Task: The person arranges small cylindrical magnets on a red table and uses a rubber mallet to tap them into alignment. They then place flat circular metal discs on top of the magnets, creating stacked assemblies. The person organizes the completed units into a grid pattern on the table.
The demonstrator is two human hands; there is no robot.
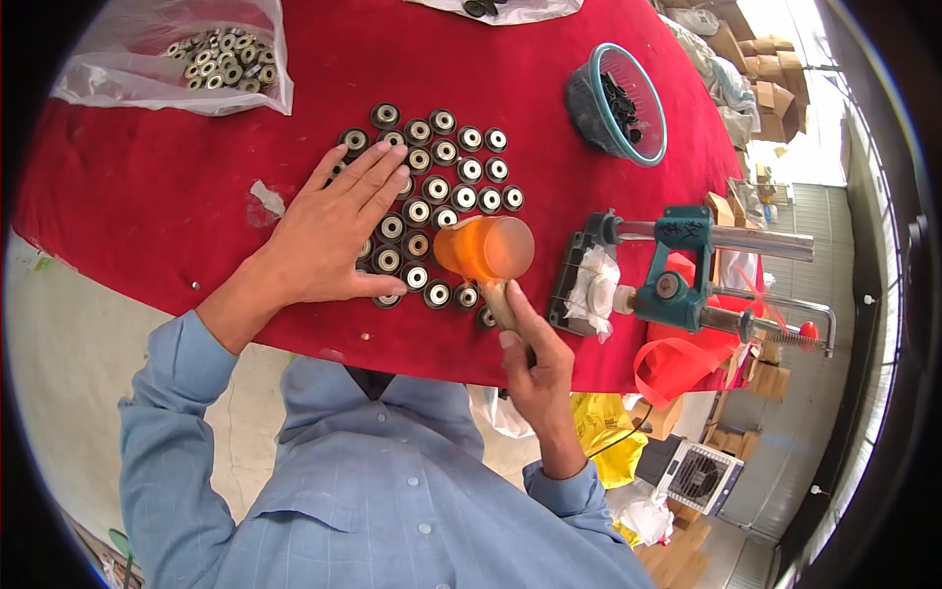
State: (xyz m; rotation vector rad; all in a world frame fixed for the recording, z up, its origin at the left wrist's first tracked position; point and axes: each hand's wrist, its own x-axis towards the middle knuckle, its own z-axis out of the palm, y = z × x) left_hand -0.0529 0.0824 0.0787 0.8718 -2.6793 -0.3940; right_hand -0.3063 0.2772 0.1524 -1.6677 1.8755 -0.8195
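Note:
Several small rollers [464,197], metal bearings set in black rings, lie grouped in loose rows on the red tablecloth. My left hand [339,231] rests palm down over the rollers at the group's left side, its fingers stretched and the thumb apart; some rollers are hidden under it. In my right hand [537,358] is the handle of a mallet with a translucent orange head [486,247]. The mallet's head is over the near right part of the group, covering some rollers; whether it touches them I cannot tell.
A clear plastic bag [118,79] of loose bearings [228,61] lies at the far left. To the far right stands a blue-rimmed basket [581,103] with black parts. A green hand press [677,265] stands right of the mallet. A scrap [267,197] lies beside my left hand.

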